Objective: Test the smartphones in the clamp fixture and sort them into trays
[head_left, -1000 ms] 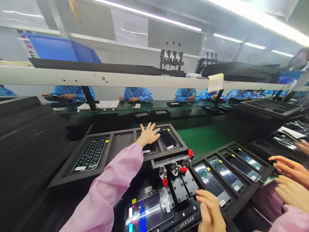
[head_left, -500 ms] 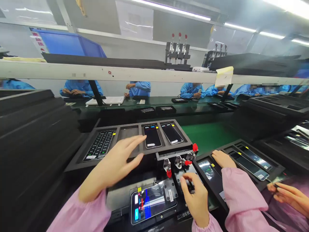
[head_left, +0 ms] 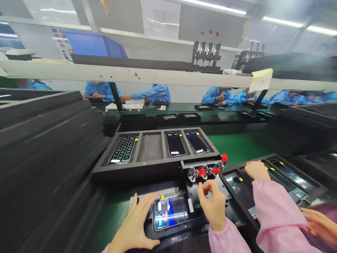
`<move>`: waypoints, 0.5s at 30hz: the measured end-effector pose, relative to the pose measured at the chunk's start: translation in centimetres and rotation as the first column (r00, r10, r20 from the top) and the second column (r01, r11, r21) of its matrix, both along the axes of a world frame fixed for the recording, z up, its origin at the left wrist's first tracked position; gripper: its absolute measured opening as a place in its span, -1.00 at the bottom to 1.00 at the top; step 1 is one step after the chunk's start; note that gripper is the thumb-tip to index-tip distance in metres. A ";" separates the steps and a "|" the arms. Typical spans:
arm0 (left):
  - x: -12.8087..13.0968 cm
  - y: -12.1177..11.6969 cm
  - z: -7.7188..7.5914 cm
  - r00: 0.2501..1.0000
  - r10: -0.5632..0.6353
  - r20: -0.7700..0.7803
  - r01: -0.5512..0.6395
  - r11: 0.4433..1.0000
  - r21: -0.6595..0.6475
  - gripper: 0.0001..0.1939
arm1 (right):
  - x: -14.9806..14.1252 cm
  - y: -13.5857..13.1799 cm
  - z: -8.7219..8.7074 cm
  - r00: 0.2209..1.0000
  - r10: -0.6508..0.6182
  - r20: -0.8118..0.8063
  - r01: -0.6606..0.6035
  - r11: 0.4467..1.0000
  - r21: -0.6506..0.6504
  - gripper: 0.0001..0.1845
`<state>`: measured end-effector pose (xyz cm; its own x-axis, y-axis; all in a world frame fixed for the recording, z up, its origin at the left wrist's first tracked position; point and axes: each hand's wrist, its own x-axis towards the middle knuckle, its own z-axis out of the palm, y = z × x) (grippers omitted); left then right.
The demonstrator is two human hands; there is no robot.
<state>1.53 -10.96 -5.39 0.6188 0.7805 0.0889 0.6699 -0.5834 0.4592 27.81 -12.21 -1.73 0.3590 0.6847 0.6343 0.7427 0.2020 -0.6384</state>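
My left hand (head_left: 134,225) lies flat with fingers spread on the left edge of a black fixture (head_left: 181,230), touching the lit phone (head_left: 171,212) that sits in it. My right hand (head_left: 212,203) is just right of the phone, its fingers pinched together directly below the red-handled toggle clamps (head_left: 207,170). What they pinch is hidden. Behind the fixture stands a black foam tray (head_left: 105,168) holding a keypad phone (head_left: 122,149), an empty slot (head_left: 150,147) and two dark phones (head_left: 176,144) (head_left: 197,141).
A co-worker's pink sleeve (head_left: 273,207) reaches from the right, that hand (head_left: 256,170) on a second tray of phones (head_left: 286,174); another hand (head_left: 318,221) shows at the right edge. Black trays (head_left: 44,147) are stacked at left. People in blue sit beyond the shelf rail (head_left: 131,74).
My left hand came back from the far tray and settled flat beside the phone in the fixture. My right hand moved up under the clamps and pinched shut. The view shifted left.
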 end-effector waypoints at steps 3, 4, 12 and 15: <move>0.0 0.2 0.0 1.000 -0.006 0.019 0.006 1.000 0.006 0.07 | 0.7 -0.3 1.2 1.000 -0.010 -0.002 0.010 0.999 0.051 -0.82; 0.0 0.2 0.0 1.000 -0.007 0.021 0.007 1.000 0.005 0.06 | 0.8 -0.4 1.5 1.000 -0.007 -0.007 0.008 0.998 0.067 -0.84; 0.0 -0.4 1.0 1.000 -0.009 -0.003 0.009 1.000 -0.002 0.09 | -0.1 -0.7 2.1 0.995 0.076 0.060 -0.078 0.996 0.040 -0.86; 0.3 -0.6 1.4 1.000 -0.012 -0.007 0.012 1.000 -0.003 0.10 | -0.1 -1.2 1.1 0.986 0.129 0.107 -0.126 0.991 -0.039 -0.89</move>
